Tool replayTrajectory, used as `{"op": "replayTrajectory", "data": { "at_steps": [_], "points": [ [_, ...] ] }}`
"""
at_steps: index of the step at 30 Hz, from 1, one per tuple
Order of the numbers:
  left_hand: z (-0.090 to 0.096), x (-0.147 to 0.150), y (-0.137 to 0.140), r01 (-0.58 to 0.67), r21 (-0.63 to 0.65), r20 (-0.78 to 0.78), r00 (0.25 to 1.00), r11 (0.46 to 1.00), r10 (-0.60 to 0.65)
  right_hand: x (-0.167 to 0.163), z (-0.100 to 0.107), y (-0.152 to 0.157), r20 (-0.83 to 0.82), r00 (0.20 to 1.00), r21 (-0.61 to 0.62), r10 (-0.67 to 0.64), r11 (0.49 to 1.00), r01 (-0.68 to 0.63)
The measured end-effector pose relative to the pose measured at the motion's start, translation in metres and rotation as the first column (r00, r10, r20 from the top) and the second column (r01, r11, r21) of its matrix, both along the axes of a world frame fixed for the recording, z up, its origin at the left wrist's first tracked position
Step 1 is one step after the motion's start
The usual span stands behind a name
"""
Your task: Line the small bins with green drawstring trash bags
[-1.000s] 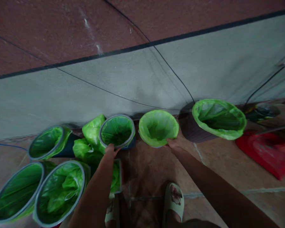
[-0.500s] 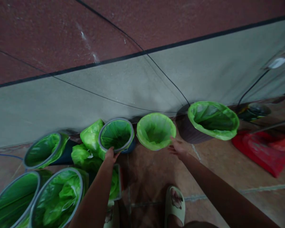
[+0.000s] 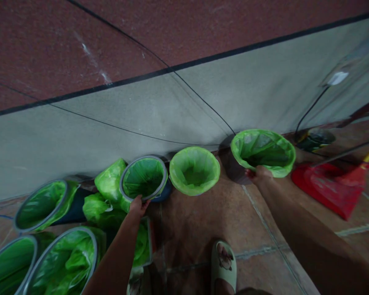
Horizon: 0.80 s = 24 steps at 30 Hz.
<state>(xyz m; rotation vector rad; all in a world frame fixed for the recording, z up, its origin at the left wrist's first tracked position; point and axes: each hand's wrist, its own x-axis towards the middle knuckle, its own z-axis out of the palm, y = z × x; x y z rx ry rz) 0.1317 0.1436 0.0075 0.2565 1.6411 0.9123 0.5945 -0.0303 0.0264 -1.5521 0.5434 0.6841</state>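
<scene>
My left hand (image 3: 138, 206) is at the near rim of a blue trash can (image 3: 163, 193) with a grey ring and a green liner. Its thumb lies on the rim and the fingers reach below it. To the right, my right hand (image 3: 262, 173) is closed at the front edge of a dark trash can (image 3: 233, 166), whose green bag (image 3: 285, 170) is folded over the rim. This can leans toward me, and its fingertips' contact is partly hidden. Between my hands stands another trash can (image 3: 194, 190), fully covered at the rim by a light green liner.
Green-lined bins with grey rings (image 3: 66, 200) (image 3: 94, 262) stand on the left, beside tied green bags (image 3: 110, 180). A red dustpan (image 3: 332, 188) lies right, near a dark container (image 3: 316, 139). Black cables (image 3: 203, 98) cross the wall; a slippered foot (image 3: 224, 262) is below.
My right hand has moved right, from beside the middle trash can to the dark can's front edge. My left hand stays at the blue can's rim. The view has shifted slightly right.
</scene>
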Motion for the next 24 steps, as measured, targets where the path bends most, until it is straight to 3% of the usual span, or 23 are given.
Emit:
{"op": "replayTrajectory", "data": {
  "at_steps": [7, 17, 20, 24],
  "points": [
    [-0.001, 0.004, 0.0, 0.042, -0.039, -0.053, 0.998, 0.998, -0.044, -0.039, -0.005, 0.005, -0.007, 0.999, 0.011, 0.041, 0.999, -0.041],
    [-0.001, 0.004, -0.003, 0.072, -0.019, -0.039, 0.997, 0.997, -0.072, -0.065, 0.001, 0.017, 0.0, 0.998, 0.088, 0.059, 0.994, -0.059],
    [0.007, 0.003, -0.009, 0.132, -0.004, 0.011, 0.991, 0.991, -0.132, -0.073, 0.002, 0.005, -0.035, 0.995, 0.139, 0.089, 0.987, -0.083],
    [0.017, -0.004, -0.015, 0.263, -0.091, -0.009, 0.964, 0.96, -0.265, -0.103, -0.011, -0.033, -0.058, 0.975, 0.217, 0.216, 0.956, -0.199]
  ]
}}
